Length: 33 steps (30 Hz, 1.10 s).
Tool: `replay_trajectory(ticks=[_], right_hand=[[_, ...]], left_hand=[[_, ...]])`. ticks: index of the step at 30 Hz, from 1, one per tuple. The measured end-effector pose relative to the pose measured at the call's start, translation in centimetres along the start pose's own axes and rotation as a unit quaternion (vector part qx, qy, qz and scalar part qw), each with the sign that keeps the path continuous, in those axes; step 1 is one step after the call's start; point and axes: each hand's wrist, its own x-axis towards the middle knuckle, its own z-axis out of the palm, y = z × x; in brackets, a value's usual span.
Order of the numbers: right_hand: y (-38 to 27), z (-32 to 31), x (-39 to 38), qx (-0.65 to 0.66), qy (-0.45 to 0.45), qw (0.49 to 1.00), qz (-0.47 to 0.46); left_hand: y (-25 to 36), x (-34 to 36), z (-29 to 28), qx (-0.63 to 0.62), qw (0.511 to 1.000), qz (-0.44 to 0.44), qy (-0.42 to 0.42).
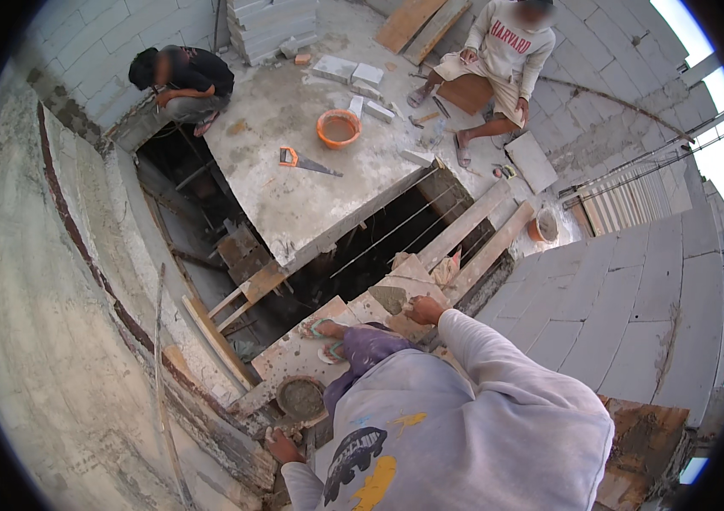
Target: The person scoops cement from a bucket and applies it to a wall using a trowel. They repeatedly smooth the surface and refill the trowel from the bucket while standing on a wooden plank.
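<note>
The right hand point(424, 310) hides the handle of the trowel point(389, 298); the left hand's point(280, 445) grip is too small to tell. Shadow obscures the floor opening point(379, 234); the lower edge crops the sweatshirt point(473, 417).

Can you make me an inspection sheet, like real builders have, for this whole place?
Surface: stained concrete slab beside dark openings; two wooden planks lie across one.
Job's things: trowel; round bucket with grey mix inside.
Clutter: orange-handled saw, orange tub and loose pale blocks on the slab.
Hands: right hand holds the trowel; left hand is near the round bucket, grip unclear.
Cables: nothing seen.
Surroundings: pale block wall; one person crouching, another seated.
</note>
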Motion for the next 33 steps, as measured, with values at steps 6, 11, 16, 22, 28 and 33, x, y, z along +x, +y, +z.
replay_trajectory(ticks=[6,11,16,22,28,33], right_hand=[[-0.6,-0.9,-0.6,0.018,0.014,1.0,0.001],[-0.4,-1.1,-0.2,0.027,0.016,0.999,-0.021],[-0.9,-2.5,-0.2,0.017,0.001,1.0,-0.02],[1.0,-1.2,0.4,-0.001,-0.007,1.0,-0.02],[1.4,-1.8,-0.4,0.012,0.006,1.0,0.003],[2.3,-1.3,-1.7,0.009,0.032,0.999,-0.001]], left_hand=[[1.5,-0.7,1.7,0.025,0.999,-0.008,-0.03],[-0.9,-1.6,2.5,0.033,0.998,-0.029,-0.043],[-1.9,-3.6,3.0,0.0,1.0,-0.01,-0.03],[-9.2,0.0,0.3,0.187,0.97,0.139,-0.071],[-7.2,0.1,1.7,-0.039,0.998,-0.021,-0.039],[-3.7,-1.9,3.5,-0.01,1.0,-0.024,-0.017]])
